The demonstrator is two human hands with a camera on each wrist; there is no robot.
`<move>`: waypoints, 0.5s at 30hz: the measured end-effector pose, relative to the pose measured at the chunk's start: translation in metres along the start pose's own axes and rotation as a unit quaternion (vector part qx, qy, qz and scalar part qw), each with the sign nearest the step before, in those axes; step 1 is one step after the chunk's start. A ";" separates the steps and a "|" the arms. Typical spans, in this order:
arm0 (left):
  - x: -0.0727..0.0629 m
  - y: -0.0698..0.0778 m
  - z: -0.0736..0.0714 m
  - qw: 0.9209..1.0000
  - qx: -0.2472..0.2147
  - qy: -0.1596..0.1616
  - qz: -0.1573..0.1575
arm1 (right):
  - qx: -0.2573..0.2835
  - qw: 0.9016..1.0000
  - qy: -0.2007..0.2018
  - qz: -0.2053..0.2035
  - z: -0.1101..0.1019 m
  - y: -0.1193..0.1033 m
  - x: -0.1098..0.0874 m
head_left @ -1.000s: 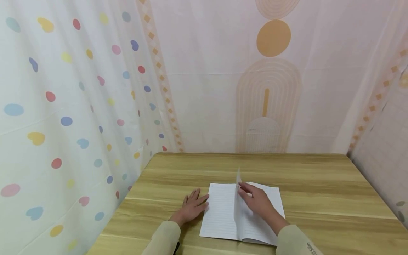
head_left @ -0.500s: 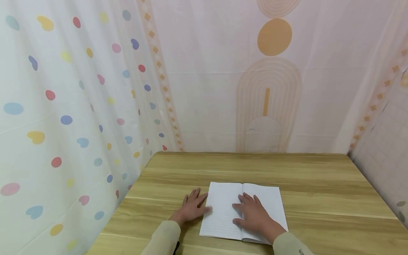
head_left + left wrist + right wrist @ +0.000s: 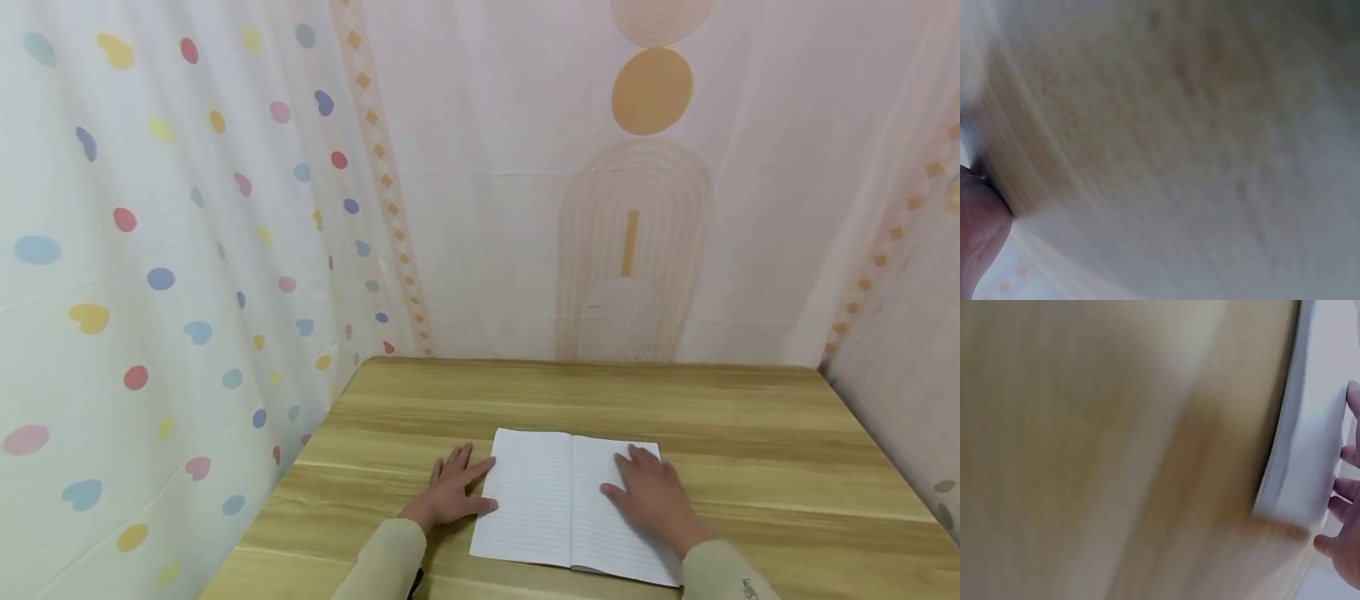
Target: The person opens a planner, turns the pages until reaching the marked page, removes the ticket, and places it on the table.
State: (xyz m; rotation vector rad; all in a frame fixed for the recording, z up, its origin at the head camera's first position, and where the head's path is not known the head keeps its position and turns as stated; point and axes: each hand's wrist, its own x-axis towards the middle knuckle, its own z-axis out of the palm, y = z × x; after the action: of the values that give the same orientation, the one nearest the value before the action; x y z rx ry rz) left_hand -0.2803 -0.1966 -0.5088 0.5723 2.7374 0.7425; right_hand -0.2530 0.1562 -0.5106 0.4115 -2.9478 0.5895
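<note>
An open notebook (image 3: 528, 504) with white lined pages lies flat on the wooden table in the head view. At its left edge, my left hand (image 3: 448, 490) rests with fingers spread, thumb and index fingertip on the page margin. My right hand (image 3: 654, 496) lies over the outer part of the right page with its fingers extended. In the right wrist view, the edge of the notebook (image 3: 1316, 419) and fingers of the right hand (image 3: 1349, 519) appear at the right. The left wrist view is blurred and catches just a bit of the left hand (image 3: 982, 225).
The wooden table (image 3: 750, 442) extends beyond the notebook on all sides. A dotted curtain (image 3: 187, 275) hangs along the left, and a patterned curtain (image 3: 487, 250) hangs behind the table's far edge.
A raised page, held by the right hand a second ago, now lies flat to the left. The right hand has let go and slid rightward across the right page. The left hand has barely moved.
</note>
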 end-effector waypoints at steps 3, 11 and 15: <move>0.001 0.000 0.000 1.000 0.001 -0.003 -0.003 | 0.003 0.998 -0.018 0.055 -0.010 0.017 -0.001; -0.002 0.001 0.000 1.000 -0.003 -0.009 -0.004 | 0.013 0.995 -0.054 0.086 -0.025 0.030 -0.002; -0.002 0.002 -0.001 1.000 -0.008 -0.006 -0.006 | 0.013 0.995 -0.052 0.086 -0.027 0.030 0.000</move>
State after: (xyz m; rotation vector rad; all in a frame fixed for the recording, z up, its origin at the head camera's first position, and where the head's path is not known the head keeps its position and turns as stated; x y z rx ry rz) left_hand -0.2785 -0.1964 -0.5066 0.5543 2.7191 0.7557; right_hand -0.2600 0.1930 -0.4966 0.1967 -3.0997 0.6457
